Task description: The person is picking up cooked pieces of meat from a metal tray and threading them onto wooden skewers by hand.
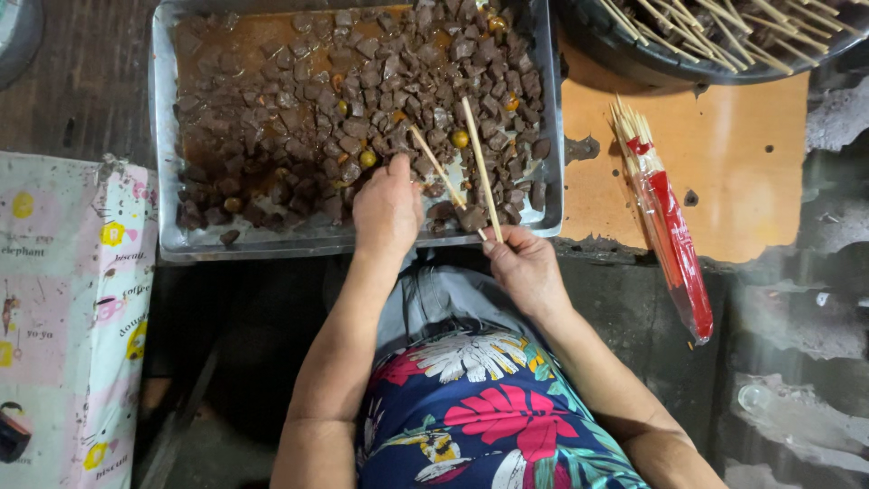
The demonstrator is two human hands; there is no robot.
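Note:
A metal tray (pixel 166 163) holds many dark brown meat cubes (pixel 362 100) in reddish sauce, with a few small yellow-green balls among them. My left hand (pixel 387 208) rests on the tray's near edge, fingers down in the meat, pinching a piece. My right hand (pixel 523 263) is just in front of the tray and grips two thin bamboo skewers (pixel 480 167) that slant up over the meat. One skewer has a meat cube (pixel 472 218) threaded near my fingers.
A red plastic pack of bamboo skewers (pixel 665 226) lies on a brown board (pixel 733 136) to the right. A dark bowl (pixel 652 59) with loose skewers sits at the top right. A patterned cloth (pixel 72 317) lies left. My floral skirt (pixel 480 407) is below.

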